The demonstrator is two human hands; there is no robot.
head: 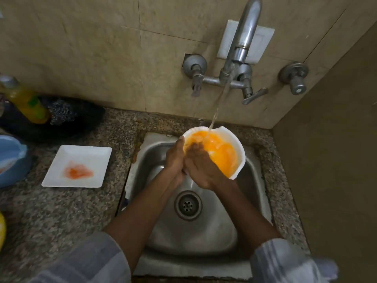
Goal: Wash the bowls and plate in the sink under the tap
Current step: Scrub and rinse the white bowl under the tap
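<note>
Left hand (175,158) gripping rim of white bowl (234,146), held tilted over steel sink (248,180) under tap (242,50) stream; right hand (199,166) reaching inside, fingers spread on orange residue, grasping nothing. White square plate (81,158) with red smear lying left on speckled granite counter (61,211), beside beige tiled wall (91,48)

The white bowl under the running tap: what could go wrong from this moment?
1. The white bowl is wet and tilted; the left hand holds only its rim while the right hand rubs inside, so it could slip into the steel sink.
2. The water stream hits near the rim and may splash orange residue onto the granite counter.
3. The square plate is still stained, waiting on the counter.
</note>
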